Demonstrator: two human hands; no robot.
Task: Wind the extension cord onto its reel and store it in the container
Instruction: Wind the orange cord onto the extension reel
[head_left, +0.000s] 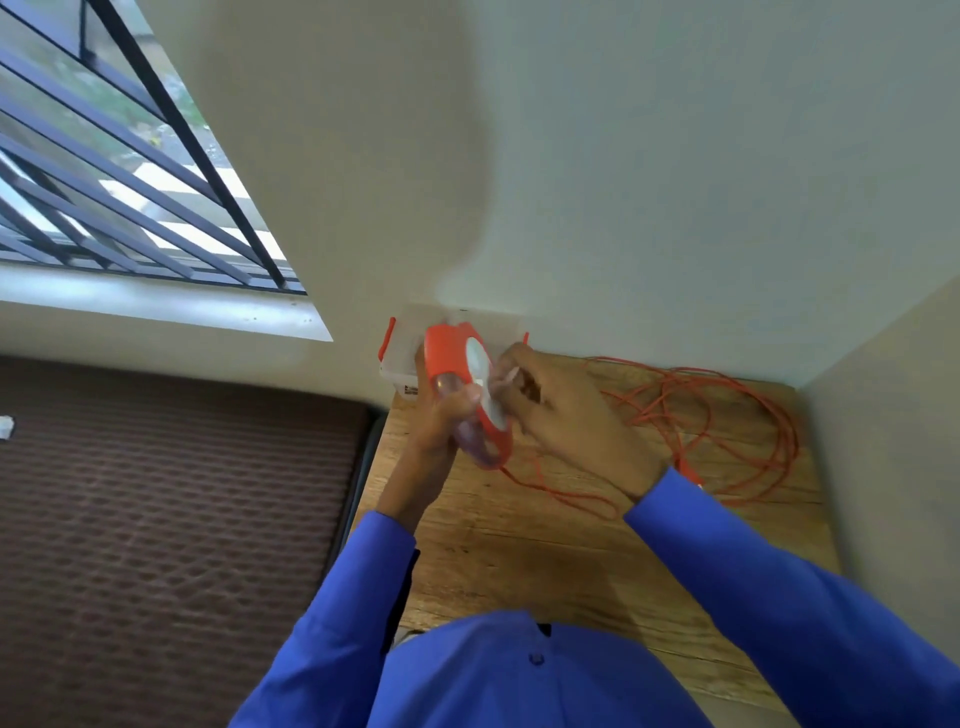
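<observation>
My left hand (441, 421) grips an orange reel (457, 374) with a white centre, holding it upright above the wooden table (519, 545). My right hand (561, 415) pinches the small white crank handle on the reel's face. Orange extension cord (727, 415) lies in loose loops on the table to the right, one strand running up to the reel's lower edge. A clear plastic container (402, 358) with orange latches stands at the table's back left corner against the wall, partly hidden behind the reel.
Walls close the table in at the back and right. A brown quilted mattress (171, 519) lies to the left, below a barred window (104, 182). My blue sleeves cover the near table edge.
</observation>
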